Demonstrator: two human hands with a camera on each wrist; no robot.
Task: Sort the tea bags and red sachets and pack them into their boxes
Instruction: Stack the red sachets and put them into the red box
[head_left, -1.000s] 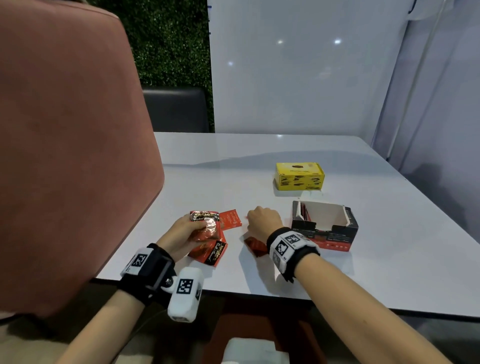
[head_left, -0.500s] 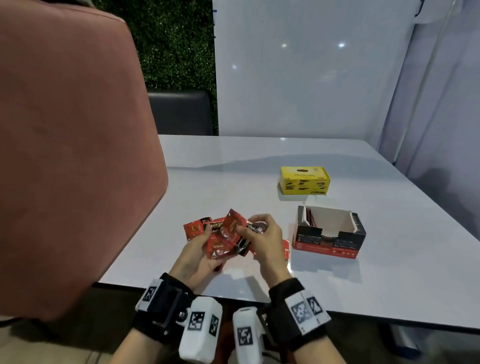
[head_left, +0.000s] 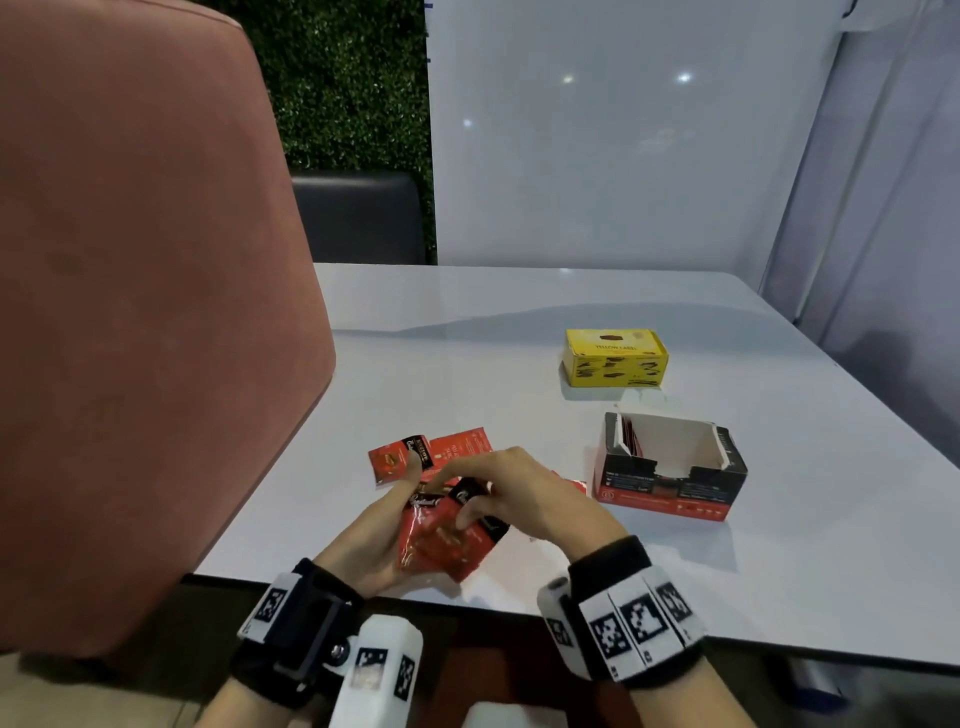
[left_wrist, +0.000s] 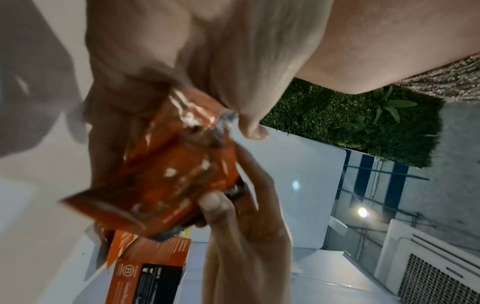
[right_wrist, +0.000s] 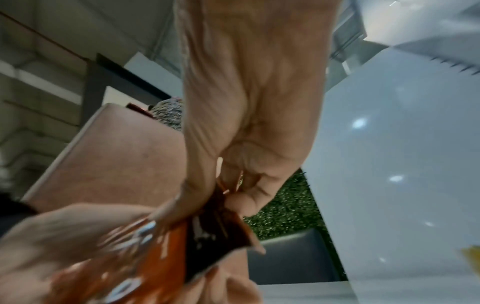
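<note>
Both hands meet above the table's front edge over a small stack of red sachets (head_left: 441, 540). My left hand (head_left: 374, 535) holds the stack from below and from the left. My right hand (head_left: 519, 493) pinches the stack's black top end between thumb and fingers. In the left wrist view the red sachets (left_wrist: 176, 174) fill the middle, gripped from both sides. The right wrist view shows the thumb and fingers closed on the sachets (right_wrist: 207, 222). An open red and black box (head_left: 670, 467) stands to the right, with sachets upright at its left wall. A shut yellow tea box (head_left: 613, 358) lies behind it.
Several more red sachets (head_left: 426, 457) lie loose on the white table (head_left: 467, 364) just beyond my hands, and one peeks out by the right hand. A pink chair back (head_left: 145, 312) fills the left. A dark chair (head_left: 358, 218) stands at the far side.
The hands came together from the table, lifting sachets into one stack. In the last half second the stack has dropped lower and nearer the table's front edge, with the right hand over its top.
</note>
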